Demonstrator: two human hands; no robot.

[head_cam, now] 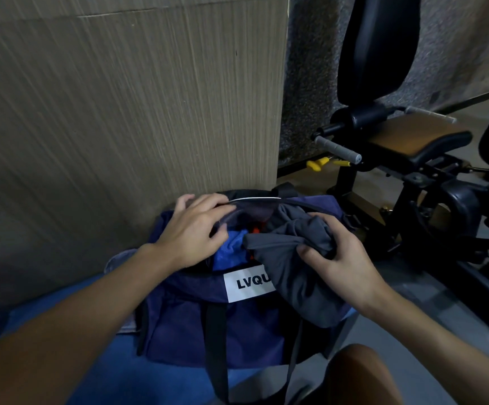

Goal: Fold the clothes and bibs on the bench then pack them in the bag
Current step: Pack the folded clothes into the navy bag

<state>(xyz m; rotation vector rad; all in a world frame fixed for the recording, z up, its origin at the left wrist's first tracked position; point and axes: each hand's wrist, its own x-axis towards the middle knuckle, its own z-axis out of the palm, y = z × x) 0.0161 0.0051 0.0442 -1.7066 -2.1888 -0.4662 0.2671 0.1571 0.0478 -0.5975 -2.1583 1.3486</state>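
Right hand (345, 258) grips garment (290, 258) (over bag (196, 325)).

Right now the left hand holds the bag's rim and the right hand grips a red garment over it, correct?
Not quite: in the head view the garment gripped by the right hand is grey, not red. The left hand does hold the bag by its rim.

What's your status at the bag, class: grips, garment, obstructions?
Left grip holds bag rim open. Right grip holds grey garment at the opening. Blue cloth already inside; nothing blocking seen.
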